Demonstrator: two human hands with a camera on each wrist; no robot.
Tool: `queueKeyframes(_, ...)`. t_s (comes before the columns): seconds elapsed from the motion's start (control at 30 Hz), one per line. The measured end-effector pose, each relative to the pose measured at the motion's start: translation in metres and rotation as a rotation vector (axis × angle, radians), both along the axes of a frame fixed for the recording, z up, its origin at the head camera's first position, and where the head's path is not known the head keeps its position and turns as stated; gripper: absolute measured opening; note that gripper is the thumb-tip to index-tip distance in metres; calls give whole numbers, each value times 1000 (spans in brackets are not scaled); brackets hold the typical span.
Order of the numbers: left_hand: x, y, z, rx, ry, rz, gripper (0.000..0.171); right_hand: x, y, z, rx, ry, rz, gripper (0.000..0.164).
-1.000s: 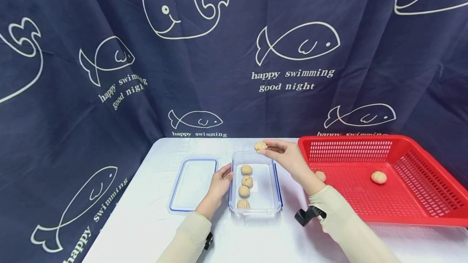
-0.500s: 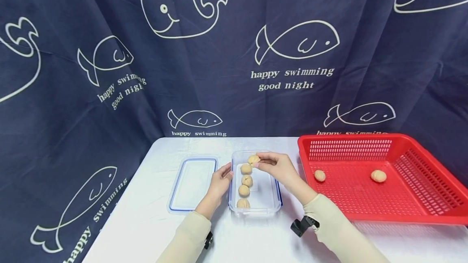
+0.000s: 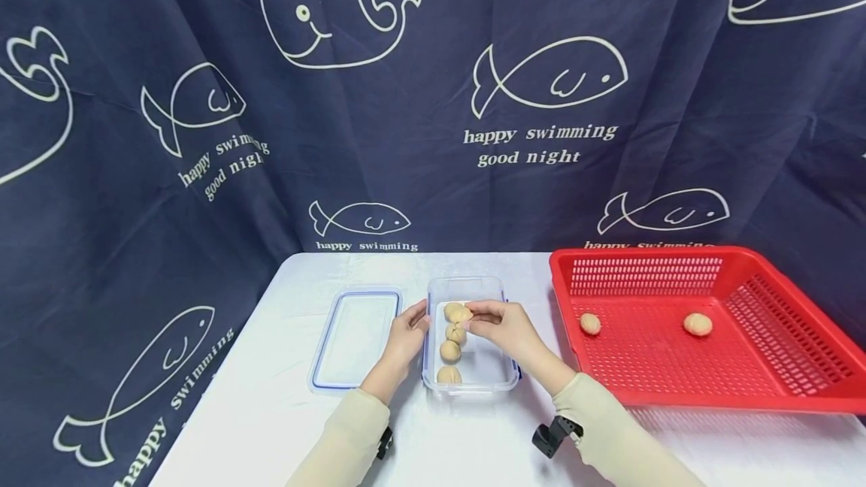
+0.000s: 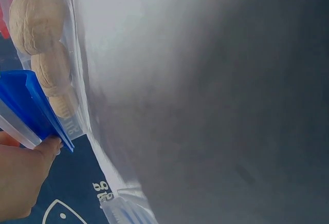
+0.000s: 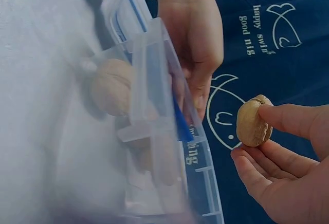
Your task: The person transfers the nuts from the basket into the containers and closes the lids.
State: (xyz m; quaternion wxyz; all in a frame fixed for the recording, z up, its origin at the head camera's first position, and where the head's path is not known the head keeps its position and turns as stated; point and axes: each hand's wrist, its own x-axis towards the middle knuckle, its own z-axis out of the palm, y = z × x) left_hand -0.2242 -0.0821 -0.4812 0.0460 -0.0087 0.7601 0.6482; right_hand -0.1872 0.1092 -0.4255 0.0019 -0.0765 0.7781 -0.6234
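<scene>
Over the clear box (image 3: pixel 473 389), the right hand (image 3: pixel 504 328) pinches a walnut (image 5: pixel 252 123) between thumb and fingers; it should prove light, hard and grippy, though apt to roll, so best taken across its rounded sides; the left hand (image 3: pixel 406 337) rests fairly straight fingers against the box's left wall; beneath spreads a smooth white desk (image 3: pixel 460 442), with a lid (image 3: pixel 358 340) left and a red basket (image 3: pixel 676 399) right; behind hangs a dark blue fish-print curtain (image 3: pixel 433 134).
</scene>
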Motion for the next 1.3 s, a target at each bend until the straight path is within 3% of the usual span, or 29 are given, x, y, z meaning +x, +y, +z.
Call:
queueKeyframes(0.03,3,1,6,1,-3,-3,44,1,0,-1,0,-5,1,34)
queueKeyframes(0.2,5,1,9,10,-12,-4,44,3,-1,-7,-1,-8,18,33)
queueKeyframes(0.27,1,0,3,8,-12,-2,44,3,-2,-11,0,2,32,33)
queueKeyframes(0.73,1,0,0,5,-14,-1,43,1,-8,-27,144,40,84,32)
queueKeyframes(0.97,0,-1,1,8,-15,3,43,1,-10,-31,196,85,152,33)
queueKeyframes(1.3,0,0,0,9,3,-2,43,1,-16,-36,286,66,132,31)
